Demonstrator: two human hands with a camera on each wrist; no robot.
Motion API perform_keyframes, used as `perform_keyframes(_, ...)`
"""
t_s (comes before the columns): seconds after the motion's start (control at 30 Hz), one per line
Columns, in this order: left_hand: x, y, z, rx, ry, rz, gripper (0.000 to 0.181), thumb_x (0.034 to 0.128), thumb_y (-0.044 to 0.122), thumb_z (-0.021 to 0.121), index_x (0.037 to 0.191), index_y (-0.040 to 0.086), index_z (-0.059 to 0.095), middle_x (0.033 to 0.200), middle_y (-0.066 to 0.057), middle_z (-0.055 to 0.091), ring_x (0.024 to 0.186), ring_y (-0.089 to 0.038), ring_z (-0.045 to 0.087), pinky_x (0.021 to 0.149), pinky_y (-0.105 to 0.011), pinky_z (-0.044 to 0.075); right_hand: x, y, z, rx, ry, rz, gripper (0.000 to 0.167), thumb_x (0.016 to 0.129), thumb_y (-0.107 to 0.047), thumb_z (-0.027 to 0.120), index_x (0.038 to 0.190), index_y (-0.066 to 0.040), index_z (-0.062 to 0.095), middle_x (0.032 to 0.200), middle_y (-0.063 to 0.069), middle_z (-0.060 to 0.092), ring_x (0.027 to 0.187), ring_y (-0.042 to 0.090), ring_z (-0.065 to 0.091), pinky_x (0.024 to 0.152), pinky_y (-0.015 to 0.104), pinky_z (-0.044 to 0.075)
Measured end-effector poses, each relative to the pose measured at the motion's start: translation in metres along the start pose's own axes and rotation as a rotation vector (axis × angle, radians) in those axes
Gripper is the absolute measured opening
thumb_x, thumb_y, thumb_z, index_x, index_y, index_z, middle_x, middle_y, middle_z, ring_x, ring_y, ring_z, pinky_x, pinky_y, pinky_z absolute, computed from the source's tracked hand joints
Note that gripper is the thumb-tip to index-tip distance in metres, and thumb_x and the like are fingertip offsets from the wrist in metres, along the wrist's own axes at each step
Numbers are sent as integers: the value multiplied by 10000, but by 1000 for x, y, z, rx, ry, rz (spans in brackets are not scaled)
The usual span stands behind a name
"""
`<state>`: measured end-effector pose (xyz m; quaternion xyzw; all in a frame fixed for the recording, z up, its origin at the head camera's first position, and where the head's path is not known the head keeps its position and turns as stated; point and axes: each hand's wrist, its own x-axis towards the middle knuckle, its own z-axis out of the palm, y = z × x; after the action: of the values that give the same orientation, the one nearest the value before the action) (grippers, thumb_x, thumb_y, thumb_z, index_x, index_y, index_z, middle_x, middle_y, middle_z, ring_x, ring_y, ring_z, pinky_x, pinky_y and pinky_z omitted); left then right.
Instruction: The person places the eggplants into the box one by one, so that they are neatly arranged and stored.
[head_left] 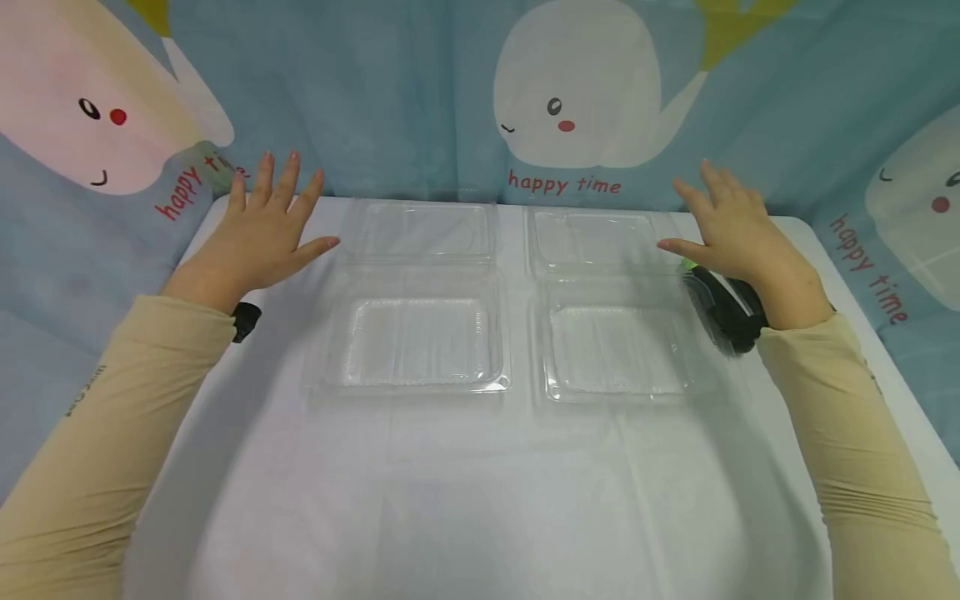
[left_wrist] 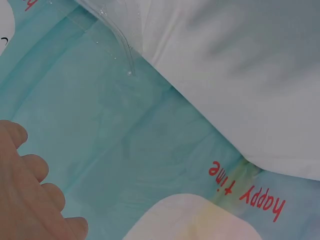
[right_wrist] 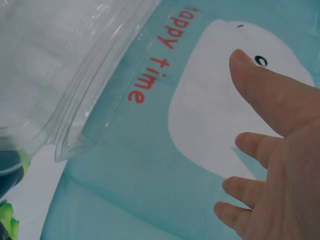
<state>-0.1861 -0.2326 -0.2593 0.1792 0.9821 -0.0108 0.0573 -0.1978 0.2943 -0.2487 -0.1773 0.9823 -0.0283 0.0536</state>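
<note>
Two clear plastic clamshell boxes lie with lids laid back on the white table, a left box (head_left: 416, 342) and a right box (head_left: 621, 350). My left hand (head_left: 258, 229) is held up left of the left box with fingers spread, holding nothing; in the left wrist view the same hand (left_wrist: 35, 195) shows at the lower left. My right hand (head_left: 738, 229) hovers right of the right box's lid, fingers extended and grasping nothing. The right wrist view has this hand (right_wrist: 280, 165) beside the edge of a clear lid (right_wrist: 65, 85).
A black object (head_left: 727, 312) with bright green parts, perhaps in clear plastic, lies partly beneath my right hand and forearm. A blue curtain (head_left: 375, 100) with white whale prints hangs behind the white table (head_left: 480, 500).
</note>
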Motion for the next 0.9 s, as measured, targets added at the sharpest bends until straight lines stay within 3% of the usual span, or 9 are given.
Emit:
perform_keyframes(0.23,-2,4,3,-21,6,16,797,995,522,294,1493,40,-99,1490,-203,-276,1320,-373,-319,1027,-651,-151,-5,3,0,7,6,14,841,952,-502,474,1509,-26,62,1520,286,-114,1370,498,-76,1029,702,-7)
perform_keyframes(0.4,-13,7,5,-56,50,20,794,992,521,316,1501,66,-90,1504,-168,-264,1343,-354,-284,1036,-667,-99,-7,5,-2,-5,54,4,822,953,-470,498,1503,-7,100,1522,296,-64,1374,498,-26,1024,712,31)
perform_keyframes(0.63,-49,21,21,-190,75,7,771,998,427,405,1491,-35,35,1537,-246,-85,1402,-410,-76,1076,-635,7,-27,15,1,51,178,-6,729,951,-360,552,1505,-55,188,1544,250,26,1398,446,45,1074,647,67)
perform_keyframes(0.77,-73,28,39,-282,92,3,757,1005,395,411,1482,-58,38,1544,-236,-63,1414,-369,-75,1097,-595,-6,-43,22,8,109,248,-11,658,947,-301,572,1470,-21,288,1544,225,112,1384,450,135,1087,617,118)
perform_keyframes(0.9,-94,33,55,-346,111,3,728,1013,357,407,1474,-75,46,1546,-221,-66,1418,-335,-84,1105,-575,-18,-57,26,16,152,268,19,601,947,-279,574,1411,44,370,1521,238,195,1355,473,200,1086,606,148)
